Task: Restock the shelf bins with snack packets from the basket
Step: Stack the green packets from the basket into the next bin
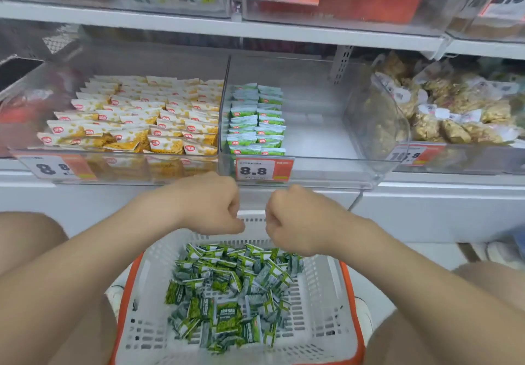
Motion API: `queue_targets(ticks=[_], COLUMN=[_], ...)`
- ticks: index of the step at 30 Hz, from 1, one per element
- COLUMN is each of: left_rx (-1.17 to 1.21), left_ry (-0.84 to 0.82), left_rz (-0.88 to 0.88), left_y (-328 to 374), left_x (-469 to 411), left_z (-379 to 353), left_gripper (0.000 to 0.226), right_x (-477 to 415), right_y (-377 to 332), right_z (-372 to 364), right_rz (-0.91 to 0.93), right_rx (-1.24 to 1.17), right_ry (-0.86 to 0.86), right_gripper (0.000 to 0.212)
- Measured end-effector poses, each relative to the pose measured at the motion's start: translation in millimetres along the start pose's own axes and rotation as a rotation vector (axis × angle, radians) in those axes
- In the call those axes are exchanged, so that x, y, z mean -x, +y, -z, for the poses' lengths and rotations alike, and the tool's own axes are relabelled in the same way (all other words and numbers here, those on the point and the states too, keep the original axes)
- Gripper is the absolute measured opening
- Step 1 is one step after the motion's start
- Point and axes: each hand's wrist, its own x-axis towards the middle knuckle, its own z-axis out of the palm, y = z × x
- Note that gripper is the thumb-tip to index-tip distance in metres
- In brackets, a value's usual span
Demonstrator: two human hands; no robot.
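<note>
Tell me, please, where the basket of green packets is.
In the head view the basket sits bottom centre, below the left hand and right hand.

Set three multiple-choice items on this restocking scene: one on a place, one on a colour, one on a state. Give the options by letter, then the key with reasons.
1. Where do the green packets lie in the middle bin?
A) at its left wall
B) at its right wall
C) spread over its whole floor

2. What colour is the trim on the white basket?
A) blue
B) orange
C) black

3. How are the two hands held?
A) flat, palms up
B) fingers curled, backs to the camera
C) spread flat on the shelf edge

Key:
1 A: the packets stand in two rows at the left wall, and the rest of the floor is bare.
2 B: orange strips run along both sides of the basket.
3 B: the left hand and the right hand show their backs above the basket's far rim.
</note>
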Motion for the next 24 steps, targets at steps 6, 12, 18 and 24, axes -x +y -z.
queue_targets(ticks=[6, 12, 18, 24], left_rx=[-0.215, -0.152, 0.166, -0.063], left_ry=[-0.438, -0.457, -0.260, -0.150], left_rz=[0.024, 0.061, -0.074, -0.106], left_y=[-9.3, -12.9, 11.2, 38.3], left_x=[-64.0, -112.0, -146.2, -163.8], left_z=[-111.3, -231.5, -278.6, -287.5], left_gripper=[0.024, 0.032, 0.082, 0.048], right_x=[2.4, -18.9, -55.6, -81.8], right_y=[11.2, 26.0, 45.9, 51.3], right_z=[-68.4, -83.5, -85.3, -73.8], right_rz=[0.036, 0.052, 0.068, 0.086], right_rx=[0.225, 0.258, 0.252, 0.271], right_ry=[-0.415, -0.465, -0.461, -0.452], right_gripper=[0.018, 0.018, 0.019, 0.007])
